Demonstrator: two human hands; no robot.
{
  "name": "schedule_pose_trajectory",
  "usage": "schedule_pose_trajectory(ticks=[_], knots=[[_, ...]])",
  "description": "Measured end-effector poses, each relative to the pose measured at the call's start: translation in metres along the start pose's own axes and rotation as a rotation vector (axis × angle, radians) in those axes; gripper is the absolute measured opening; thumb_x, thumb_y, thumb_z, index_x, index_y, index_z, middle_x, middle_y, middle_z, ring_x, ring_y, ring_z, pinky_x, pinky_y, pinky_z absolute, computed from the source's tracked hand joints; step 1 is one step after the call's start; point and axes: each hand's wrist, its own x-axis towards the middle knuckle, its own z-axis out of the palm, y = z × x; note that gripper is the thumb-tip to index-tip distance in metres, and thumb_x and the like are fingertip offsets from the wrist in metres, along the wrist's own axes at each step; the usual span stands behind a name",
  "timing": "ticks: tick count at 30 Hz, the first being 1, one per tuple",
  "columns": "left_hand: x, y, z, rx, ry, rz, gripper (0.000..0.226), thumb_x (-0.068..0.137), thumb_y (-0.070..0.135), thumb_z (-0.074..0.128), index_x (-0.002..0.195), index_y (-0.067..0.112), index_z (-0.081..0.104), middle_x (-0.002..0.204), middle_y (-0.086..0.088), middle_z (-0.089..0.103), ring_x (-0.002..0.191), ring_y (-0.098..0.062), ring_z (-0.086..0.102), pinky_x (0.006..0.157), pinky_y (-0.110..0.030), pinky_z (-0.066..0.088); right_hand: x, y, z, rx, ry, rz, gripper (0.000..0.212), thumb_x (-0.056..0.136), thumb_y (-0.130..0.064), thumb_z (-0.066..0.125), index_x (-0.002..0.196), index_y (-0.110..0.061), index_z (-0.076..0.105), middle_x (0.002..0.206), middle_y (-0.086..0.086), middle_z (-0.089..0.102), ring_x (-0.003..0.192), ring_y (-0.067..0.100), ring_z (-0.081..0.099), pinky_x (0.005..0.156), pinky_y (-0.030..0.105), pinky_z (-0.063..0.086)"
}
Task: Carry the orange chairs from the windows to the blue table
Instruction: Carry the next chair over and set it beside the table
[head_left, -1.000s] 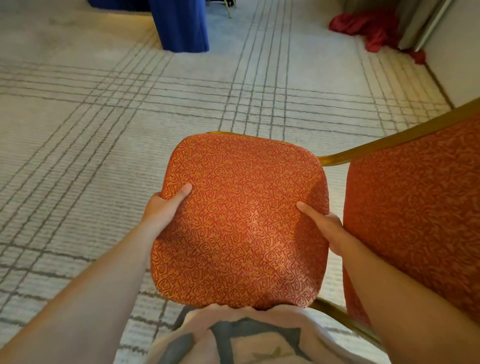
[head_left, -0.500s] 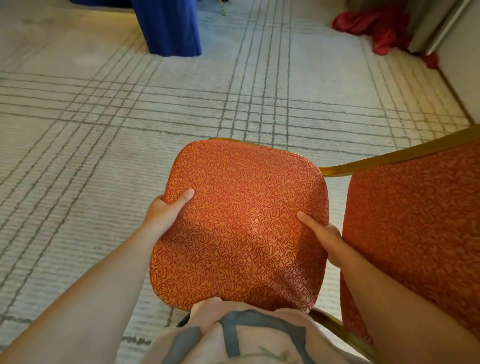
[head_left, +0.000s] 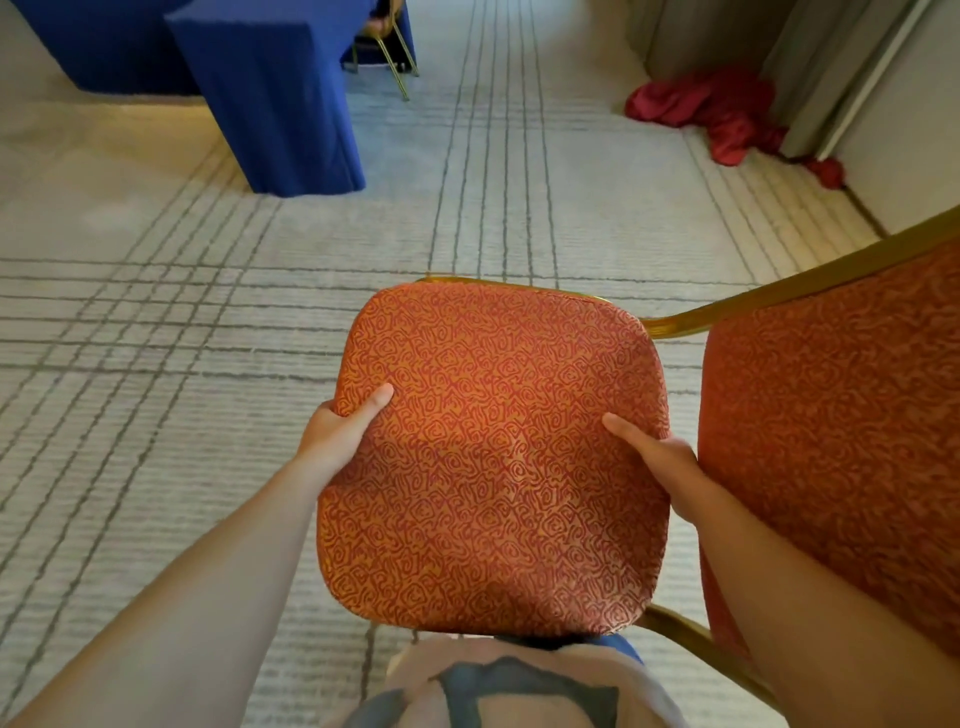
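I hold an orange patterned chair with a gold frame up in front of my body, its seat facing me and its backrest off to the right. My left hand grips the seat's left edge, thumb on the fabric. My right hand grips the right edge the same way. The blue-draped table stands ahead at the upper left.
Pale carpet with grey grid lines stretches ahead. Another gold-legged chair stands behind the blue table. A heap of red cloth lies on the floor at the upper right, beside a wall and curtain.
The view has moved forward: the blue table and red cloth are closer and lower in the frame. Both hands keep the same grip on the chair seat.
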Motion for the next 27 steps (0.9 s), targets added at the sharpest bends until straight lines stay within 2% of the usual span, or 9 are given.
schedule_pose_trajectory(ticks=[5,8,11,15,17,20,24,27], knots=[[0.115,0.072,0.039,-0.026,0.035,0.014,0.079,0.061,0.075,0.069,0.112,0.015,0.067,0.107,-0.005,0.068,0.089,-0.019,0.06,0.082,-0.03,0.044,0.119,-0.093,0.021,-0.035,-0.017,0.011,0.095,0.055,-0.059,0.086,0.132,-0.012,0.056,0.1,-0.002,0.064,0.081,0.014,0.059,0.067,0.028,0.046],[0.173,0.123,0.056,-0.041,0.03,0.004,0.083,0.052,0.08,0.07,0.107,0.017,0.068,0.104,-0.002,0.068,0.093,-0.019,0.062,0.083,-0.03,0.046,0.179,-0.157,0.03,-0.041,-0.042,0.01,0.094,0.053,-0.059,0.086,0.131,-0.015,0.057,0.091,-0.008,0.064,0.078,0.01,0.059,0.059,0.025,0.044],[0.223,0.159,0.071,-0.037,0.058,-0.027,0.088,0.049,0.081,0.068,0.109,0.017,0.068,0.104,-0.002,0.068,0.097,-0.022,0.063,0.089,-0.035,0.049,0.233,-0.203,0.042,-0.037,-0.071,0.013,0.094,0.051,-0.057,0.086,0.13,-0.016,0.058,0.09,-0.008,0.065,0.082,0.011,0.062,0.061,0.025,0.046],[0.287,0.202,0.076,-0.018,0.066,-0.037,0.067,0.052,0.081,0.069,0.089,0.025,0.068,0.089,0.005,0.067,0.079,-0.011,0.062,0.073,-0.027,0.044,0.293,-0.244,0.07,-0.032,-0.114,0.047,0.1,0.047,-0.059,0.084,0.132,-0.014,0.057,0.102,-0.001,0.067,0.089,0.019,0.063,0.07,0.031,0.05],[0.322,0.219,0.078,-0.02,0.068,-0.04,0.072,0.045,0.084,0.067,0.086,0.024,0.069,0.083,0.01,0.068,0.077,-0.008,0.063,0.067,-0.024,0.045,0.324,-0.261,0.085,-0.02,-0.101,0.058,0.103,0.045,-0.059,0.084,0.133,-0.013,0.056,0.113,0.005,0.068,0.097,0.025,0.064,0.081,0.036,0.051],[0.381,0.247,0.084,-0.015,0.062,-0.045,0.073,0.039,0.087,0.064,0.079,0.026,0.068,0.077,0.017,0.067,0.074,-0.003,0.062,0.059,-0.02,0.044,0.376,-0.294,0.111,0.004,-0.098,0.078,0.106,0.042,-0.059,0.085,0.131,-0.01,0.057,0.113,0.008,0.069,0.097,0.027,0.066,0.086,0.039,0.053],[0.481,0.292,0.091,-0.011,0.028,-0.028,0.074,0.039,0.087,0.065,0.084,0.028,0.069,0.082,0.014,0.069,0.079,-0.007,0.064,0.068,-0.025,0.047,0.452,-0.351,0.15,0.021,-0.085,0.079,0.108,0.037,-0.061,0.087,0.13,-0.011,0.06,0.116,0.011,0.069,0.103,0.031,0.066,0.097,0.047,0.052],[0.559,0.338,0.091,-0.014,0.021,0.019,0.08,0.042,0.086,0.064,0.095,0.026,0.07,0.088,0.01,0.07,0.081,-0.009,0.064,0.073,-0.028,0.048,0.506,-0.413,0.182,0.037,-0.072,0.034,0.101,0.036,-0.061,0.087,0.122,-0.015,0.064,0.107,0.006,0.072,0.095,0.026,0.069,0.086,0.038,0.056]])
